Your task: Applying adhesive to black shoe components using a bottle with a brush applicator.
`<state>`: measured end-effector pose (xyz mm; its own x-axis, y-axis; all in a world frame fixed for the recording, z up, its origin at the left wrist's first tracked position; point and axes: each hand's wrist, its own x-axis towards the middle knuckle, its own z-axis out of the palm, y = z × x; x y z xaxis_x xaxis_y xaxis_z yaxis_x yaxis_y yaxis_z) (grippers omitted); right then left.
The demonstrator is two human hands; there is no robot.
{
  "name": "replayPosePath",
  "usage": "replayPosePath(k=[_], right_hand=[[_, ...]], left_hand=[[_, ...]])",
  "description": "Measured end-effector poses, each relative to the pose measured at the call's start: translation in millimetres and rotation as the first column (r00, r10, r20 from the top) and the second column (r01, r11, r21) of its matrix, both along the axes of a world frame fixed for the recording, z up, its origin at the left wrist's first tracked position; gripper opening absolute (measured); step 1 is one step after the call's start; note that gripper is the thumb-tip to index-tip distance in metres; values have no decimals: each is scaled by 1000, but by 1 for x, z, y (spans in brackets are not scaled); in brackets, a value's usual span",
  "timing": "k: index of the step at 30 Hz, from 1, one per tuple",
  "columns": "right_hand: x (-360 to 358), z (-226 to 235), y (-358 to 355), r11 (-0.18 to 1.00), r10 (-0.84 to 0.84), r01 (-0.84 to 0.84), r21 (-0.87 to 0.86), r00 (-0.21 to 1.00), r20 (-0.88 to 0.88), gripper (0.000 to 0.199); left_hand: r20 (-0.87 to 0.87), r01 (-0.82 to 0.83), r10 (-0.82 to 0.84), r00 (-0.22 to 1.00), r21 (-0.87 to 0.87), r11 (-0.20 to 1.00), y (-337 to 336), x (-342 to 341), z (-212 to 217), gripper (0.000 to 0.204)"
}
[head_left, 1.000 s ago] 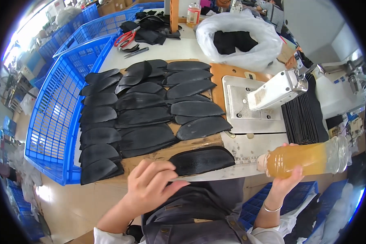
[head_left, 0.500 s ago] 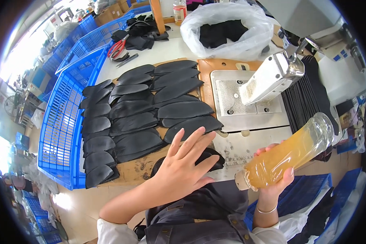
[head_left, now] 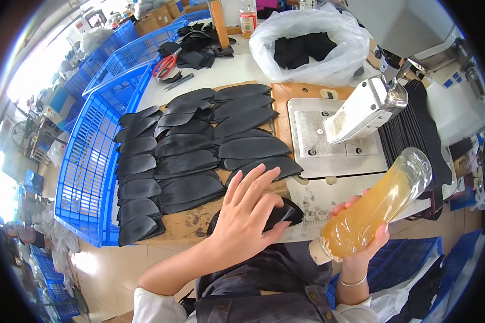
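My right hand [head_left: 364, 259] is wrapped round a clear bottle [head_left: 361, 218] of cloudy amber liquid. The bottle is tilted, its pale, narrow end [head_left: 319, 251] low and to the left, its clear wide end up at the right. My left hand [head_left: 243, 218] has its fingers apart over a curved black piece [head_left: 290, 211] at the table's front edge. That piece is partly hidden under the palm; whether the fingertips touch it I cannot tell. Beyond my left hand, overlapping black leaf-shaped pieces [head_left: 188, 161] lie in three columns on a brown board [head_left: 191, 223].
A white machine arm [head_left: 355, 116] stands over a metal plate [head_left: 310, 159]. To its right lies a row of black strips [head_left: 409, 126]. Blue crates [head_left: 86, 177] line the left side. At the back are red-handled scissors [head_left: 167, 64] and a plastic bag [head_left: 261, 51] holding black material.
The view has shifted slightly, so the table appears farther right. My left index finger is more bent over the black piece. The bottle stays in my right hand, a little more upright.
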<state>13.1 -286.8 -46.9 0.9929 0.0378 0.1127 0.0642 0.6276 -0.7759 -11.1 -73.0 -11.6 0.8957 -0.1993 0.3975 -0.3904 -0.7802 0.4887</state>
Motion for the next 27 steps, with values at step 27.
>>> replayPosePath(k=[27], right_hand=[[-10, 14, 27, 981, 195, -196, 1, 977, -84, 70]], left_hand=[[93, -378, 368, 925, 116, 919, 107, 6, -13, 13]])
